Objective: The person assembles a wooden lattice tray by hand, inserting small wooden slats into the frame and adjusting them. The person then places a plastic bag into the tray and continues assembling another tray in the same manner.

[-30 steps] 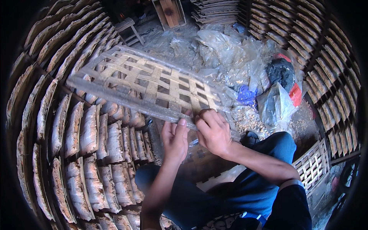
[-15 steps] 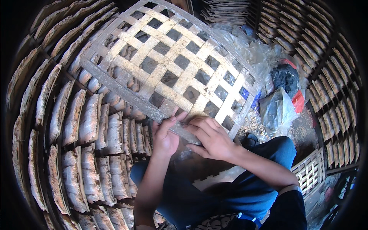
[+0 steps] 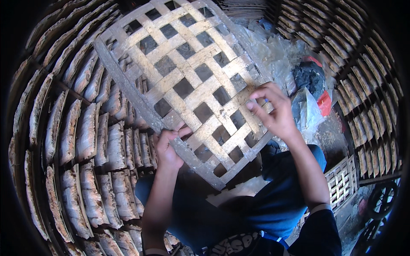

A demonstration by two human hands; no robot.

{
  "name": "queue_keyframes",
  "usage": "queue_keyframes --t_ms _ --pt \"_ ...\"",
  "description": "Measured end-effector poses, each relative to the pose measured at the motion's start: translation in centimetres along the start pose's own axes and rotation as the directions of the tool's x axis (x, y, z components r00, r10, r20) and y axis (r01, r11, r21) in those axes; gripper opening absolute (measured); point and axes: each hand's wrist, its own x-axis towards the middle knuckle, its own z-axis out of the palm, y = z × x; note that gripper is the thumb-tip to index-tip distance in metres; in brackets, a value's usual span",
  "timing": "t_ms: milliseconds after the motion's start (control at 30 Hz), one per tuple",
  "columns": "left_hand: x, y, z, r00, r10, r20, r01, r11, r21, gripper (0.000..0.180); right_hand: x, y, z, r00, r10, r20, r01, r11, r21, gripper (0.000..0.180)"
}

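Observation:
A woven bamboo tray [image 3: 192, 102] with a grey wooden frame leans tilted in front of me, its lower corner above my lap. My left hand [image 3: 170, 149] is closed around the lower left side of the frame, the thumb on top and fingertips showing through a gap in the weave. Over the right part of the lattice is my right hand [image 3: 275, 112], thumb and forefinger bent close together in a pinch. What it holds, if anything, is too small to make out. Pale dirt specks lie on the slats.
Racks of stacked pale, rough-edged sheets [image 3: 89, 192] curve along my left, with similar racks [image 3: 363, 81] on the right. Crumpled clear plastic bags [image 3: 305, 111] and a dark bundle [image 3: 309, 81] lie beyond the tray. A second woven tray [image 3: 341, 185] stands beside my right knee.
My right hand has left the lower edge of the frame and moved up and right over the lattice. The tray has turned clockwise and come nearer, my left hand still gripping it.

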Motion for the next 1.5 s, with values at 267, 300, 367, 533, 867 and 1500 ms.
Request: queue_keyframes --t_ms 267,300,367,533,867,1500 --pt "0.0 0.0 0.5 1.000 0.016 0.008 -0.017 0.999 0.038 0.054 -1.0 -1.2 2.6 0.979 -0.050 0.195 0.039 0.997 0.059 0.018" --pt "0.1 0.1 0.2 0.999 0.006 0.037 -0.006 1.000 0.022 0.054 -0.9 -1.0 2.5 0.976 -0.075 0.203 0.061 0.995 0.074 0.017" --pt "0.3 0.4 -0.7 0.995 -0.013 0.094 0.014 1.000 -0.010 0.055 -0.7 -0.6 2.6 0.968 -0.128 0.217 0.107 0.989 0.104 0.016" --pt "0.0 1.1 -1.3 0.995 -0.034 0.091 0.039 0.998 -0.054 0.062 -0.1 -1.8 2.4 0.952 -0.184 0.244 0.182 0.983 0.030 0.016" --pt "-0.6 1.9 0.4 0.990 0.049 0.130 -0.063 0.992 0.106 0.066 0.1 -2.4 2.3 0.928 -0.226 0.297 0.254 0.965 -0.058 0.010" --pt "-0.3 2.8 -0.7 0.991 0.054 0.120 -0.078 0.975 0.206 0.074 0.8 6.3 -4.5 0.839 0.512 -0.186 -0.433 0.834 0.342 0.030"
